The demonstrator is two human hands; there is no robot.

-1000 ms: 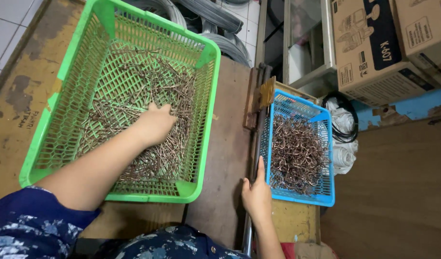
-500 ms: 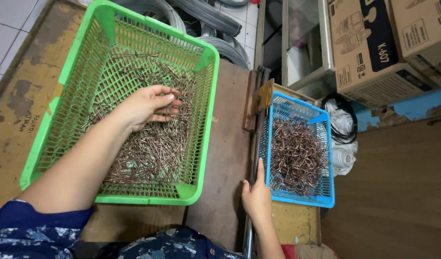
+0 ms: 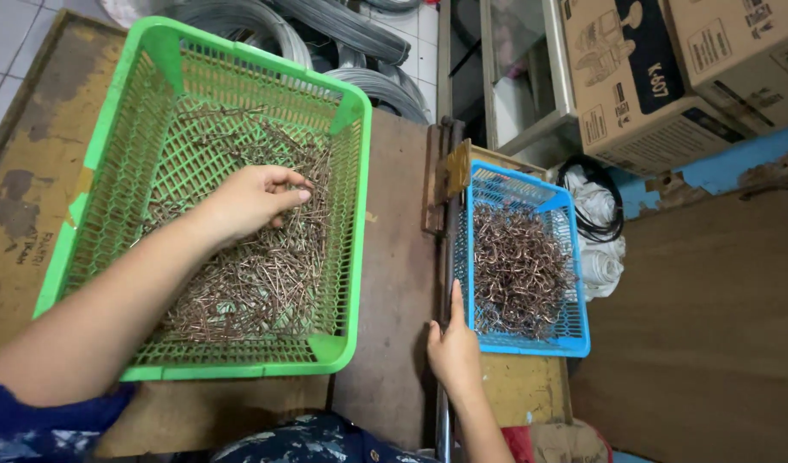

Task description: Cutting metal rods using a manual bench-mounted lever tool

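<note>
A: Straight wire pieces (image 3: 256, 274), rust-brown, heaped under and just below the left hand (image 3: 252, 201), all inside the green basket (image 3: 239, 370).

B: And the fingers (image 3: 291, 193)?

A: Curled, tips drawn together down on the heap. Impossible to tell whether any piece is really pinched between them.

B: Step in hand, then?

A: Picking among the pieces, by the look of it. Nothing lifted clear of the heap yet. Bringing a few out cleanly would call for a firm pinch and a slow pull, given how tangled and crisscrossed they look.

B: Right hand (image 3: 452, 347)?

A: Loose, gripping nothing. Resting on the bench (image 3: 394, 257) edge, forefinger stretched out along the near wall of the blue basket (image 3: 531, 347).

B: Inside that one?

A: Bent wire hooks (image 3: 518, 266), same brown, just beyond that forefinger's tip.

B: Anything between the two hands?

A: Green basket's tall wall, a bare strip of bench, then an upright metal rod (image 3: 445, 240) touching the right hand. Enough to snag on in a low reach across.

B: Further out?

A: Grey wire coils (image 3: 359, 51) well beyond the left fingertips, cardboard boxes (image 3: 651, 77) far past the blue basket, a black cable (image 3: 600, 231) on white cloth just beside it.
</note>
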